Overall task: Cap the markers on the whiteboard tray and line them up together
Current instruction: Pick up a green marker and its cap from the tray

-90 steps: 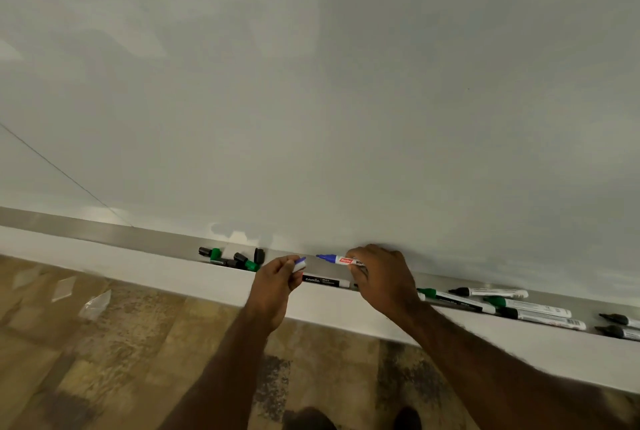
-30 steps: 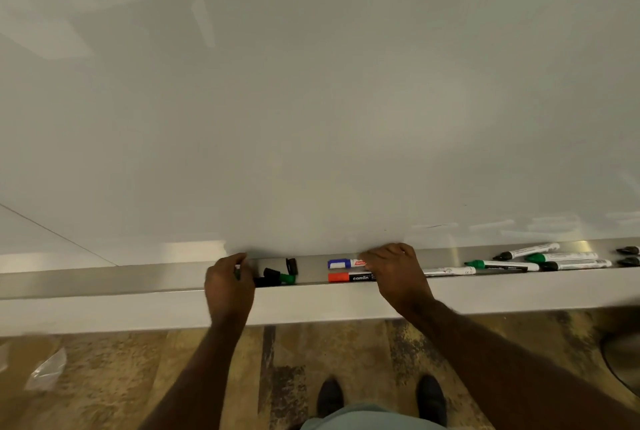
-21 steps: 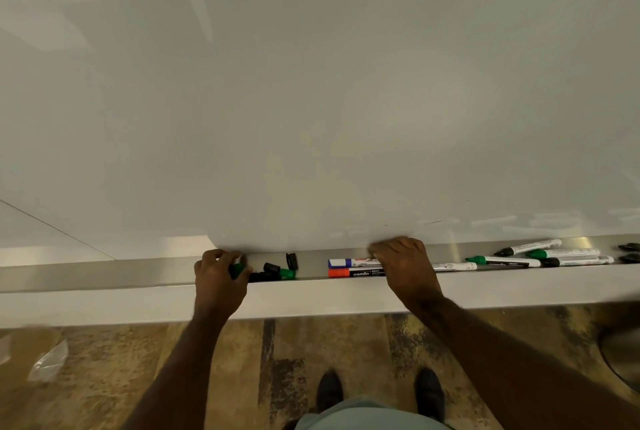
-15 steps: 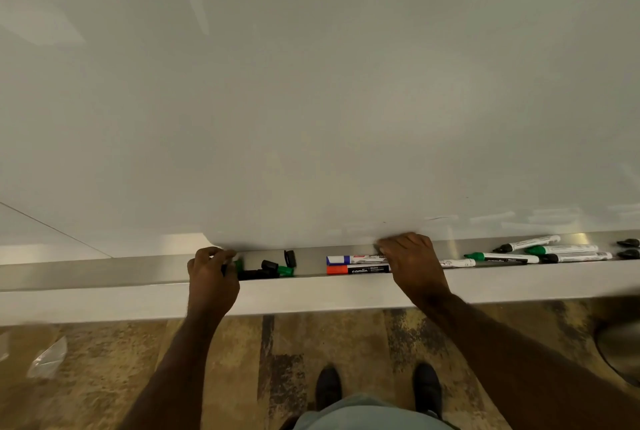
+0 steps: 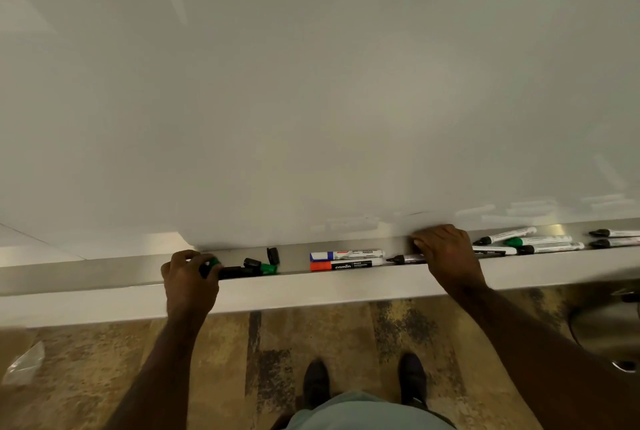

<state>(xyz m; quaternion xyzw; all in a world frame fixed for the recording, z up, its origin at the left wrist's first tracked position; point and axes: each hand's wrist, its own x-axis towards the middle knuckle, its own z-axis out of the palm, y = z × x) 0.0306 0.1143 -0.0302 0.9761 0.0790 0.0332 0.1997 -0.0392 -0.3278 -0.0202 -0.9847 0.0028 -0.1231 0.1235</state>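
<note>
On the whiteboard tray (image 5: 104,273) our left hand (image 5: 188,279) pinches a green cap (image 5: 214,262). Right of the capped blue marker (image 5: 346,254) and orange marker (image 5: 346,265), our right hand (image 5: 446,256) curls over an uncapped black marker (image 5: 403,259).

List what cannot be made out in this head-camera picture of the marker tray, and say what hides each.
- Black marker: barrel hidden under the right hand.
- Green cap: mostly covered by the left hand fingers.
- Markers at far right: cut off by the frame edge.
- Label print on the blue marker: too small.
</note>
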